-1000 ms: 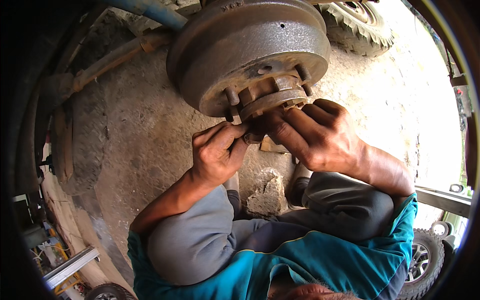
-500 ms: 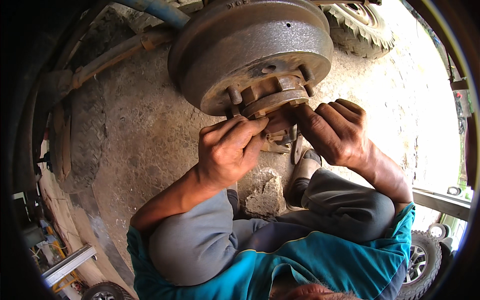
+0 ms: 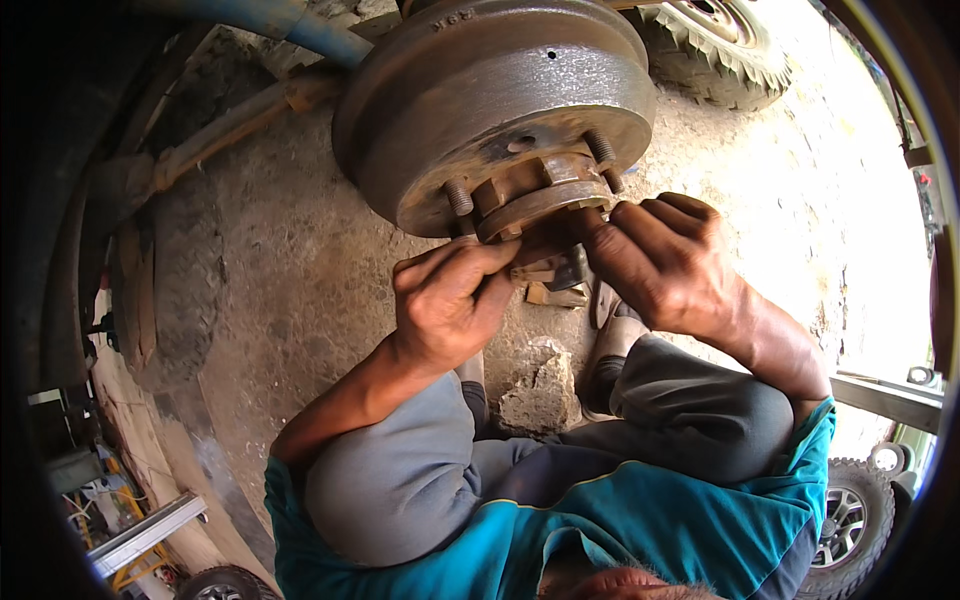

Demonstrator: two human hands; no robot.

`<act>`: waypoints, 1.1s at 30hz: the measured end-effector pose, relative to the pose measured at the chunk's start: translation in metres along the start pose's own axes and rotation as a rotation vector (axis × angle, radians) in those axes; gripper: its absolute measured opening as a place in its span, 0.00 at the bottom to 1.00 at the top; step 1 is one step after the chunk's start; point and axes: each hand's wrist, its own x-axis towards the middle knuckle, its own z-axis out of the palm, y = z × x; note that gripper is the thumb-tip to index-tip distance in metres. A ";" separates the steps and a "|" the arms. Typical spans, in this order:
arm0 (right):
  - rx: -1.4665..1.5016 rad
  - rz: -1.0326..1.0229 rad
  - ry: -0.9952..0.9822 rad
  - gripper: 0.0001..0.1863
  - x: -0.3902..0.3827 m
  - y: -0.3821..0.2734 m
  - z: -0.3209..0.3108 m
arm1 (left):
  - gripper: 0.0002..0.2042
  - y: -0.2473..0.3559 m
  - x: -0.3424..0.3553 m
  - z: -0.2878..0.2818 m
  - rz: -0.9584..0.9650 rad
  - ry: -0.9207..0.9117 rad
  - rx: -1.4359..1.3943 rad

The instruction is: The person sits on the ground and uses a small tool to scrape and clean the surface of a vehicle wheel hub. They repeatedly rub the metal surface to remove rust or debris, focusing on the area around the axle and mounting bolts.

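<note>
A dark metal brake drum point(image 3: 490, 110) hangs in front of me, with threaded wheel studs point(image 3: 459, 196) jutting from its face. At its middle is a rusty hub flange point(image 3: 540, 205) with small hex bolts round the rim. My left hand point(image 3: 445, 300) is closed, its thumb and fingers pinched at a bolt head point(image 3: 511, 234) on the flange's lower left. My right hand point(image 3: 660, 260) is curled, with its forefinger against another bolt head point(image 3: 590, 203) on the right side. The undersides of both bolts and some fingertips are hidden.
Below the hub, by my feet, lie a metal tool point(image 3: 568, 270) and a small block point(image 3: 556, 295). A broken lump of concrete point(image 3: 540, 390) sits between my shoes. A treaded tyre point(image 3: 715, 60) is behind the drum at right. A blue tube point(image 3: 320, 30) crosses the upper left.
The whole view has shifted slightly, so the drum sits a little further left. Both hands stay at the same flange bolts, with only small finger movement.
</note>
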 end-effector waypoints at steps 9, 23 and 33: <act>-0.010 -0.042 0.030 0.22 -0.004 0.001 0.005 | 0.08 0.000 0.000 0.002 -0.010 -0.012 -0.015; 0.035 0.044 0.034 0.22 -0.014 0.007 0.004 | 0.13 0.004 0.010 0.007 0.082 0.007 -0.014; -0.021 -0.078 0.014 0.14 0.016 -0.013 0.010 | 0.08 -0.012 -0.011 -0.007 -0.037 -0.067 -0.054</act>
